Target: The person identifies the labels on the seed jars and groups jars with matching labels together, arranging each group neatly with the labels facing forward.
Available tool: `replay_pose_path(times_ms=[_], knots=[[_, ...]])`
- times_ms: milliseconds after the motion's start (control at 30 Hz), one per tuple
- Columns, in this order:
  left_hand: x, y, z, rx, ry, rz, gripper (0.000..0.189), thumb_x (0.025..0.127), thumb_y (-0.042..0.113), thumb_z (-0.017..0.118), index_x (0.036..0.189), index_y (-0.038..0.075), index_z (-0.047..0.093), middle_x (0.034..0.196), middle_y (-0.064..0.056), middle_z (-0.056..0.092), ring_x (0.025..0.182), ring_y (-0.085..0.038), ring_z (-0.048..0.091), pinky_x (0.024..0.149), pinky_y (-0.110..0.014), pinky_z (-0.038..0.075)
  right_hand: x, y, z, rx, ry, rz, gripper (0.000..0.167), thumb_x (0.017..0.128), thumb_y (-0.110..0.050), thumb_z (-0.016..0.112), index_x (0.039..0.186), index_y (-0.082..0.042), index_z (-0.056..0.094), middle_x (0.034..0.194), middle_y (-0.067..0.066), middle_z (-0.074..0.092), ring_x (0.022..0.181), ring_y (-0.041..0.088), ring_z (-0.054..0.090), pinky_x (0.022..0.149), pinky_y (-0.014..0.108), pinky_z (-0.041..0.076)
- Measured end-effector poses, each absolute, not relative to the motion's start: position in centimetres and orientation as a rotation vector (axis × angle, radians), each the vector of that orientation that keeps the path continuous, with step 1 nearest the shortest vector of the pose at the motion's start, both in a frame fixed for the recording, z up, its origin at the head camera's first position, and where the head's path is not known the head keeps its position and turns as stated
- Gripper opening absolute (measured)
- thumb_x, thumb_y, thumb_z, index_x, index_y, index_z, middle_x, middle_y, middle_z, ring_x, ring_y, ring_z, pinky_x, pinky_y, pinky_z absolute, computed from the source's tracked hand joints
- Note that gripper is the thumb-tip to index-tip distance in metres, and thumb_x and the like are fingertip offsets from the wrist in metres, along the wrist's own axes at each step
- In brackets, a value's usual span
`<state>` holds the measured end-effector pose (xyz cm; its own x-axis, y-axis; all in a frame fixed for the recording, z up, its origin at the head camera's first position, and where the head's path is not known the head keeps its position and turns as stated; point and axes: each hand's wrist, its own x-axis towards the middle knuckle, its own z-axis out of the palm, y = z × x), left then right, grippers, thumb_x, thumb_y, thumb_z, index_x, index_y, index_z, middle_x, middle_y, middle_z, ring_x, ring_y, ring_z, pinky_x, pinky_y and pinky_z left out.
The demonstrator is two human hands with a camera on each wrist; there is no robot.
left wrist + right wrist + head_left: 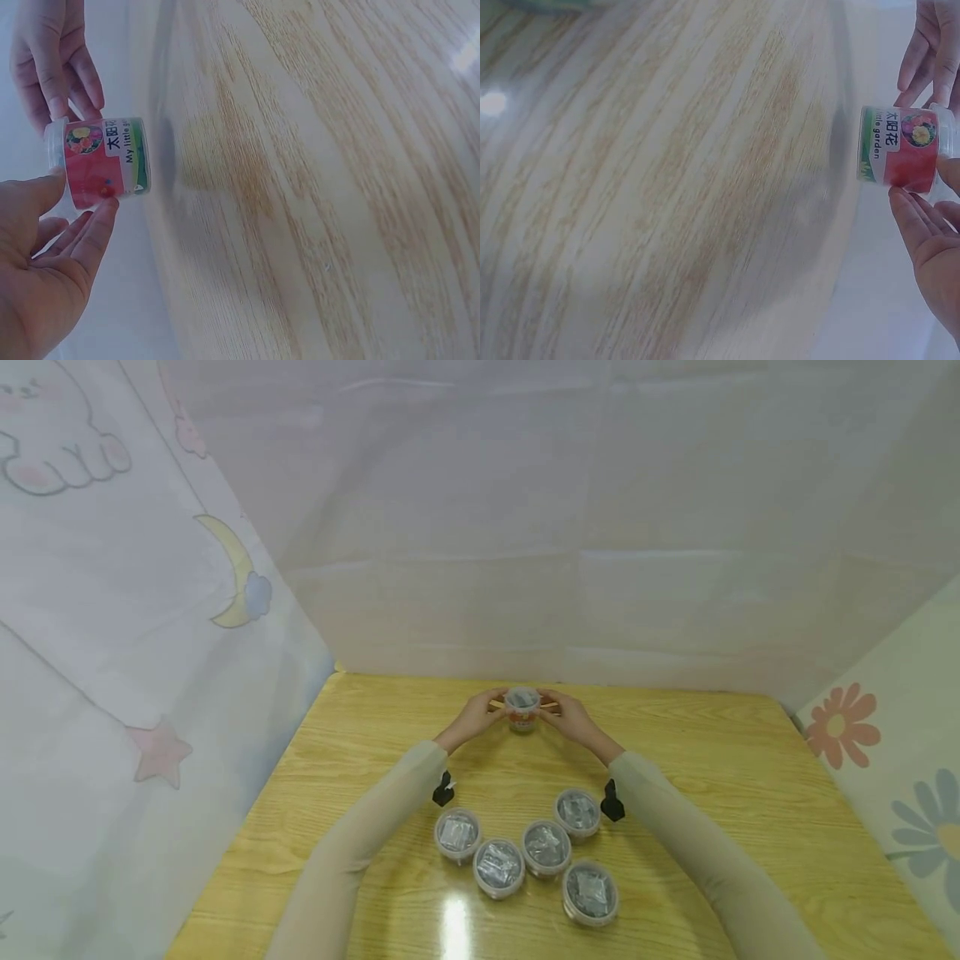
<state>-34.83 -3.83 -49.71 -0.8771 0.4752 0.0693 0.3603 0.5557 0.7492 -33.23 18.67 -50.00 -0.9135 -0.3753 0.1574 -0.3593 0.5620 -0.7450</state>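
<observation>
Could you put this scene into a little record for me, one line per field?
Held tub: small, clear, with a red and green label showing "little garden"
Left hand: grips the tub's left side
Right hand: grips the tub's right side
Other tubs: five, grouped nearer the person
Table: yellowish wood grain
Wall pictures: moon, star, flowers

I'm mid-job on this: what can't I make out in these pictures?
- Held tub, contents: head view, too small to identify.
- Held tub, far side: both wrist views, turned away from the cameras.
- Five other tubs, side labels: head view, seen from above.
- Left hand: left wrist view, cut off by the left edge.
- Right hand: right wrist view, cut off by the right edge.
</observation>
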Motion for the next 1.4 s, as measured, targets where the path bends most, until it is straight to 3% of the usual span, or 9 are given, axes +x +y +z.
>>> replay_pose_path(times_ms=[1000,1400], knots=[[-35.46,-3.4,-50.14,0.734,2.647,1.129,0.047,0.096,0.015,0.051,0.14,0.002,0.038,0.139,-0.015,0.045,0.109,-0.028,0.058,0.086,-0.032,0.053,-33.39,18.97,-50.59,-0.685,2.723,-1.286,0.05,0.093,-0.009,0.056,0.137,0.007,0.038,0.12,0.029,0.053,0.105,0.041,0.058,0.083,0.043,0.053],[-35.28,-3.24,-50.13,0.709,2.665,1.109,0.048,0.096,0.016,0.052,0.139,0.001,0.039,0.132,-0.017,0.05,0.104,-0.029,0.06,0.081,-0.031,0.054,-33.36,18.98,-50.91,-0.687,2.735,-1.283,0.05,0.093,-0.01,0.057,0.136,0.007,0.038,0.117,0.029,0.055,0.104,0.041,0.058,0.084,0.043,0.053]])
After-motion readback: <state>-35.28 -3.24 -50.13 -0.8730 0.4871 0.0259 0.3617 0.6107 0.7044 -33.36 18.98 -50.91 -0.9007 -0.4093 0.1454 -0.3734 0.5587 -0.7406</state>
